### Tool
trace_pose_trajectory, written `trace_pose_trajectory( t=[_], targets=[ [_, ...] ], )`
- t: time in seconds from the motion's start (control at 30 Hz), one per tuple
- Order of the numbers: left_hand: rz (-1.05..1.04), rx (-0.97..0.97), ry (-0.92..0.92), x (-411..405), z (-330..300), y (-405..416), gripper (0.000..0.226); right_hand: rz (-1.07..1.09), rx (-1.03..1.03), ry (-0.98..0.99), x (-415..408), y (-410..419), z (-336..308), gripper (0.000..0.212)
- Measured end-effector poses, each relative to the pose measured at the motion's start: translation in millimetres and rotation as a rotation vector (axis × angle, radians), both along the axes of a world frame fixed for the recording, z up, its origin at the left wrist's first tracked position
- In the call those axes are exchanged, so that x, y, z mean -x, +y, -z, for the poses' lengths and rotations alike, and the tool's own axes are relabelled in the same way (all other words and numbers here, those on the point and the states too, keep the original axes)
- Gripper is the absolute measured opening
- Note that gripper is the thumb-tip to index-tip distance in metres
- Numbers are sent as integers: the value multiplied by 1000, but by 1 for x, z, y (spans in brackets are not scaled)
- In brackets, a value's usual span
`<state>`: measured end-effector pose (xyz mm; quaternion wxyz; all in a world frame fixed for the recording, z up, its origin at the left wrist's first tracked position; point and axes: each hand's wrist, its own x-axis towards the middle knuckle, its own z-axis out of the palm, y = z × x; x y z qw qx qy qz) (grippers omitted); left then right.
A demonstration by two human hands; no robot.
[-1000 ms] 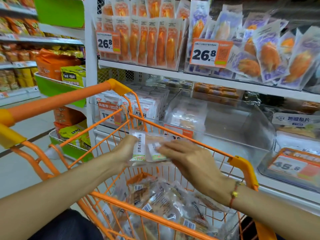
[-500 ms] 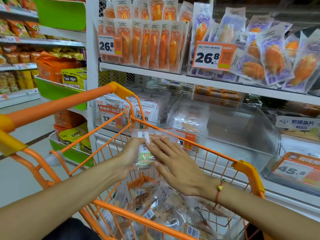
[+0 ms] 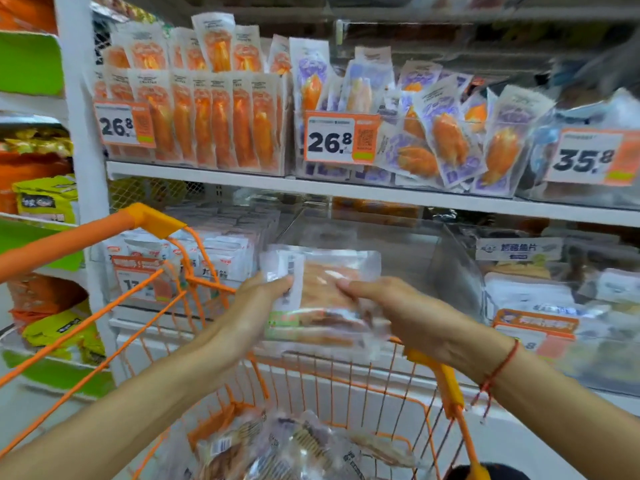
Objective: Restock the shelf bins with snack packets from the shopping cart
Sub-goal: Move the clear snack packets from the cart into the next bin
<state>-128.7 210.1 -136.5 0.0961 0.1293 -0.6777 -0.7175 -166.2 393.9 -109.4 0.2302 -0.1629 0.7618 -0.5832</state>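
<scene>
A stack of clear snack packets (image 3: 325, 299) with brownish contents and white labels is held above the far rim of the orange shopping cart (image 3: 152, 220). My left hand (image 3: 256, 310) grips the stack's left edge, thumb on the label. My right hand (image 3: 401, 313) holds its right side, fingers over the front. Directly behind the stack stands a clear plastic shelf bin (image 3: 450, 268) whose visible part holds nothing. More clear snack packets (image 3: 298, 445) lie in the bottom of the cart.
Left of the clear bin is a bin of white packets (image 3: 221, 247) with an orange price tag. Right of it are bins with white packets (image 3: 533, 292). The shelf above (image 3: 346, 190) carries orange and purple packets behind 26.8 tags. Green-edged shelves stand at far left.
Both hands have lifted the packets up and forward, from inside the cart to above its far rim, toward the clear bin. The view has tilted upward and closer to the shelf.
</scene>
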Motion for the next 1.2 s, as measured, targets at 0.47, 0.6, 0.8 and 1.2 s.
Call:
trace_pose_trajectory(
  t=[0.47,0.6,0.8,1.2],
  targets=[
    [336,1043,-133,224,-37,46,91,642,-216,394,166,34,20,20],
    [237,1378,33,301,1,48,98,562,-591,490,201,28,37,28],
    [247,1575,128,314,17,68,20,703,-591,365,268,21,64,49],
    [-86,1737,271,319,22,69,54,655,-568,305,282,17,93,46]
  ],
)
